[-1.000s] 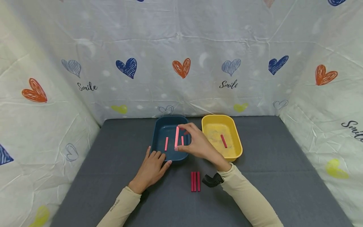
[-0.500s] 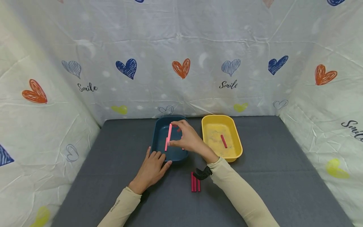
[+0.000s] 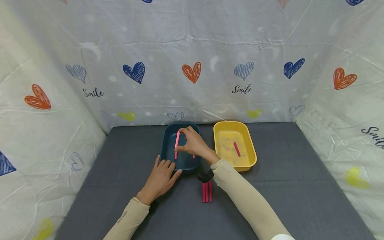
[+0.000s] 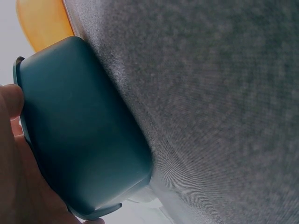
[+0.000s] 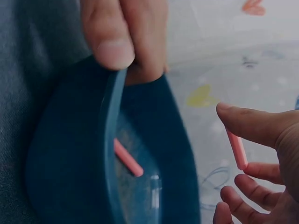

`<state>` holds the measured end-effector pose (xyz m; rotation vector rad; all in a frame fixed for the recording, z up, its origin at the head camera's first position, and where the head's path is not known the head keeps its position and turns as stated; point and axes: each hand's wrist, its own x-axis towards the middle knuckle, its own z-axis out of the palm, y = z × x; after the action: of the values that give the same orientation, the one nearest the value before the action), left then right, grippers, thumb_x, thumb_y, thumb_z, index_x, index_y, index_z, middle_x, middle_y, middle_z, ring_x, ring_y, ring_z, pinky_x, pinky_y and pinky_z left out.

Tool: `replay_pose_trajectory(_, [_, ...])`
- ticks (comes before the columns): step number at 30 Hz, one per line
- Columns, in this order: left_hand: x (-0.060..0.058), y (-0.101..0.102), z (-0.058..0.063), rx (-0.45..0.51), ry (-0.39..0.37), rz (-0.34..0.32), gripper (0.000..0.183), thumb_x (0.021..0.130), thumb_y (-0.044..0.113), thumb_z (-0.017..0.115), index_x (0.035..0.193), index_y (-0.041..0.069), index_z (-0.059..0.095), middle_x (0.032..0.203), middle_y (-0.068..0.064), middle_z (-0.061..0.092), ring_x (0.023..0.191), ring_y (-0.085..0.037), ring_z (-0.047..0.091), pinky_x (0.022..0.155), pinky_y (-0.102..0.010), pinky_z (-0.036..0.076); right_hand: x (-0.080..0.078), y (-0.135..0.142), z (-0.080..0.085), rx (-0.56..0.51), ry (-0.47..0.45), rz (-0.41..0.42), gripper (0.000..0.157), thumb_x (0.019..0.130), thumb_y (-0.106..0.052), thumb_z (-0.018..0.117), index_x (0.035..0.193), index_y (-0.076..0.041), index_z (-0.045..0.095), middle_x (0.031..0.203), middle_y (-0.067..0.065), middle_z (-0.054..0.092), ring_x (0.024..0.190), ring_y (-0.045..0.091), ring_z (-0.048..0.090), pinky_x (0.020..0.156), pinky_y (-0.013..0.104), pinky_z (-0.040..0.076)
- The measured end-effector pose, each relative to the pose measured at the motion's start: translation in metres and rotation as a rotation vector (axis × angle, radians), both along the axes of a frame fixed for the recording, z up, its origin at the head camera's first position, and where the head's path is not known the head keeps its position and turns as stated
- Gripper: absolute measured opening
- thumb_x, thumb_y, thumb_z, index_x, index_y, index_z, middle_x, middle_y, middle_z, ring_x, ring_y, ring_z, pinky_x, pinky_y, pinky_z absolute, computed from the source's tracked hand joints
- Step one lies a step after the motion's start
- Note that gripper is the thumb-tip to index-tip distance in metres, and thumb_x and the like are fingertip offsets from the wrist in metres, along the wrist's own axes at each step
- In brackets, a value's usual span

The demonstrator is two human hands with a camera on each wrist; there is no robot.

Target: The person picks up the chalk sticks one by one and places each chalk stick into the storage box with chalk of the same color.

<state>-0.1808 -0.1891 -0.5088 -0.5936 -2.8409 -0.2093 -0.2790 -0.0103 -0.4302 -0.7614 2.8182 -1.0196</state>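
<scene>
My right hand (image 3: 195, 142) is over the blue tray (image 3: 186, 164), pinching a slim pink stick (image 3: 177, 138) lengthwise between thumb and fingers. In the right wrist view the held stick (image 5: 237, 151) spans from the thumb to a fingertip, above the rim. Two more pink sticks lie inside the tray: the left one (image 3: 175, 156) under the held stick, the other (image 3: 193, 156) mostly hidden behind my right hand. My left hand (image 3: 159, 180) grips the tray's front left corner. Seen from the left wrist, its thumb (image 4: 10, 99) lies against the rim.
A yellow tray (image 3: 252, 146) stands to the right, with one red stick (image 3: 236, 149) in it. Three red sticks (image 3: 206, 193) lie side by side on the grey table (image 3: 285, 193) in front, under the right wrist's black strap (image 3: 206, 176). A printed cloth (image 3: 168, 83) hangs behind.
My right hand has moved left across the blue tray with the pink stick, from beside the right-hand stick to over the left-hand one. The left hand has stayed put.
</scene>
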Motion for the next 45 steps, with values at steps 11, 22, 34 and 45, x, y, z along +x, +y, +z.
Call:
replay_pose_trajectory(11, [0.001,0.001,0.001,0.007,-0.004,-0.004,0.041,0.099,0.046,0.053,0.104,0.008,0.066,0.104,-0.012,0.065,0.105,-0.030,0.059,0.117,-0.065,0.020,-0.015,-0.013,-0.020,0.055,-0.065,0.000,0.078,0.078,-0.036,0.083,0.143,-0.012,0.048,0.134,0.009,0.052,0.117,0.023,0.056,0.098,0.037,0.050])
replay_pose_trajectory(22, [0.001,0.000,0.000,0.010,0.013,-0.015,0.037,0.100,0.045,0.051,0.098,0.010,0.063,0.102,-0.011,0.064,0.103,-0.030,0.059,0.117,-0.063,0.021,-0.023,-0.020,-0.034,0.171,-0.114,0.008,0.075,0.079,-0.034,0.083,0.142,-0.012,0.050,0.137,0.010,0.051,0.119,0.024,0.056,0.098,0.037,0.050])
replay_pose_trajectory(34, [0.004,0.000,0.001,0.029,0.025,-0.023,0.033,0.100,0.043,0.053,0.092,0.012,0.060,0.098,-0.009,0.062,0.100,-0.030,0.058,0.117,-0.063,0.021,-0.029,-0.027,-0.042,0.285,-0.096,0.051,0.079,0.076,-0.037,0.085,0.141,-0.009,0.051,0.139,0.012,0.051,0.119,0.026,0.056,0.099,0.037,0.049])
replay_pose_trajectory(45, [0.002,0.000,0.000,0.038,0.036,-0.026,0.032,0.100,0.043,0.053,0.089,0.013,0.058,0.091,-0.007,0.059,0.097,-0.028,0.057,0.117,-0.063,0.021,-0.030,-0.028,-0.049,0.354,-0.069,0.030,0.068,0.076,-0.037,0.085,0.133,-0.012,0.057,0.131,0.009,0.054,0.112,0.024,0.058,0.094,0.036,0.050])
